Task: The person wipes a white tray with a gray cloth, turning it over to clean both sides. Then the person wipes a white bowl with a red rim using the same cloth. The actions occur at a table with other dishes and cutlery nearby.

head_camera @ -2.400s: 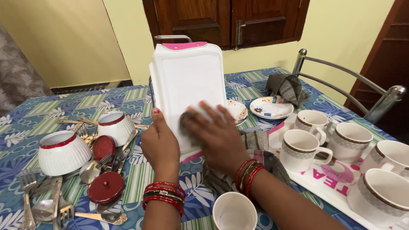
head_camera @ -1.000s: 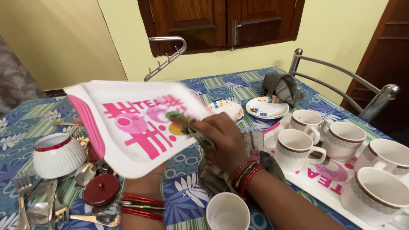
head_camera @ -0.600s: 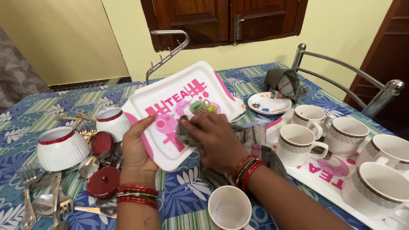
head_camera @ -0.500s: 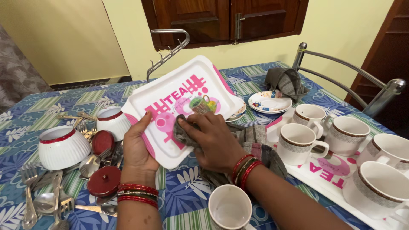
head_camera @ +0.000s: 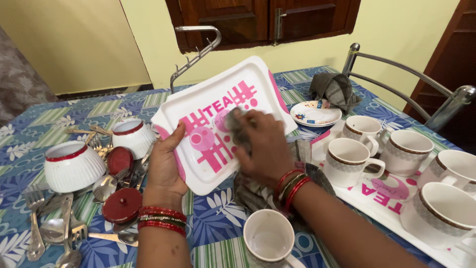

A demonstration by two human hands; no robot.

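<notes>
- The right hand (head_camera: pixel 263 146) is blurry — it presses a grey cloth (head_camera: pixel 233 121), mostly hidden, on the white-and-pink tray (head_camera: pixel 218 106).
- The left hand (head_camera: pixel 166 166) grips the tray's near-left edge.
- Right — another tray (head_camera: pixel 382 201) holds cups (head_camera: pixel 349 168).

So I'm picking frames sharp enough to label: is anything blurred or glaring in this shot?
Head view: the right hand and the cloth it presses on the white tray are motion-blurred; the left hand, cups and cutlery are sharp. Lighting is soft and even, without harsh glare.
</notes>
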